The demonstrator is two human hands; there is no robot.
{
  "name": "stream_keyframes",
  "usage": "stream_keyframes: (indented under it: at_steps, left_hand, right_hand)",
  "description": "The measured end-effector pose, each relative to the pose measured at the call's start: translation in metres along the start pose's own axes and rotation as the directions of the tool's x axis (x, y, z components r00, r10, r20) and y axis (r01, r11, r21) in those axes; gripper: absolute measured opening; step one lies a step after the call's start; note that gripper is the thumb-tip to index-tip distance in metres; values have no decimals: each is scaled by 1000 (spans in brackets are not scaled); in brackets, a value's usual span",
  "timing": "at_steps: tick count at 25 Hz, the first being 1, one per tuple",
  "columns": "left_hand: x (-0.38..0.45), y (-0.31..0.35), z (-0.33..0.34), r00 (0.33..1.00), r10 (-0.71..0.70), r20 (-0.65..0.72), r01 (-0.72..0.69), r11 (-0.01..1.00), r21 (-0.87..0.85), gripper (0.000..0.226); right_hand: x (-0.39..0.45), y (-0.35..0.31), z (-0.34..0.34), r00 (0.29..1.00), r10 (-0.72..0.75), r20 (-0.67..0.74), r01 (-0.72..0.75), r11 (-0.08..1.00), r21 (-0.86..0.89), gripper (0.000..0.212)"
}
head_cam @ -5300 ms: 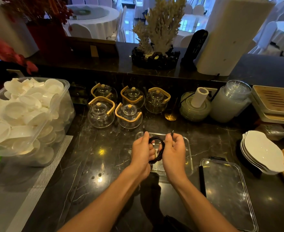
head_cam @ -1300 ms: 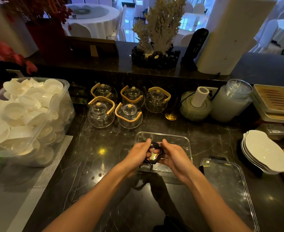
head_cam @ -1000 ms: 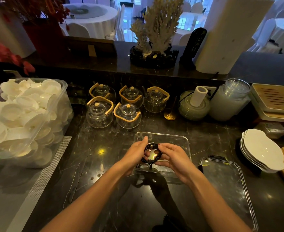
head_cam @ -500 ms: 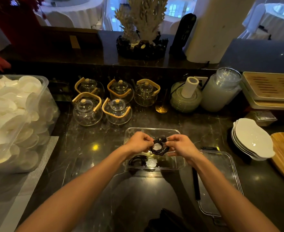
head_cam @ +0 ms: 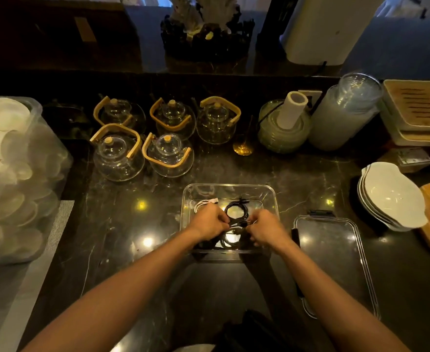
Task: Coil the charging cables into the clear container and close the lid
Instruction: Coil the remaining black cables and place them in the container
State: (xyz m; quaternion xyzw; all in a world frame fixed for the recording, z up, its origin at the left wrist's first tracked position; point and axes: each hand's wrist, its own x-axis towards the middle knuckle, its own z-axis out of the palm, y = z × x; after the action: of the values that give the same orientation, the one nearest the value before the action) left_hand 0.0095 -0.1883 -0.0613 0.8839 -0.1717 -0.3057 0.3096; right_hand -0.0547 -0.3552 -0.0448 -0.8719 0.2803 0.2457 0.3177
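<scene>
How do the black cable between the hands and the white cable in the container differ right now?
The black cable is dark, wound in a round loop, and both the left hand and the right hand pinch it. The white cable is pale, bunched more loosely, and lies at the far left of the container, with no fingers visibly gripping it. Both sit inside the container's outline, and the lid is off.

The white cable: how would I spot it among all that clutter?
Find the clear container in the middle of the dark counter. The white cable lies coiled in its far left corner, beyond the left hand. The other cables there are black.
</scene>
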Motion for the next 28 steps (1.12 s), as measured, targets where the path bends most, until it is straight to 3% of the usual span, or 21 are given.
stream_keyframes:
  at_steps: [5,10,15,19,21,25,28]
  left_hand:
    - [3,-2,10,997,45,66,-54,990,130,20]
    - [3,-7,12,995,81,61,-91,975,205,20]
    - [0,-7,-9,990,134,43,-139,974,176,23]
    - [-3,-15,-42,992,90,-86,-80,990,117,23]
    - [-7,-15,-51,988,114,-104,-88,970,225,24]
    - [-20,-10,-60,969,178,-174,-92,905,416,27]
    - [-30,-16,-59,957,209,-200,-115,910,399,25]
  right_hand:
    - [1,-2,7,997,-61,41,69,969,-235,19]
    - [-1,-1,10,997,-56,46,67,961,-269,17]
    - [-1,1,4,996,-83,29,87,959,-271,15]
    - [-1,-1,-5,981,-179,-70,161,963,-217,19]
    - [-5,-6,-5,964,-247,-101,225,955,-193,22]
    - [-7,-22,10,939,-343,13,340,926,-164,19]
    - [-6,-36,24,919,-380,107,394,889,-233,23]
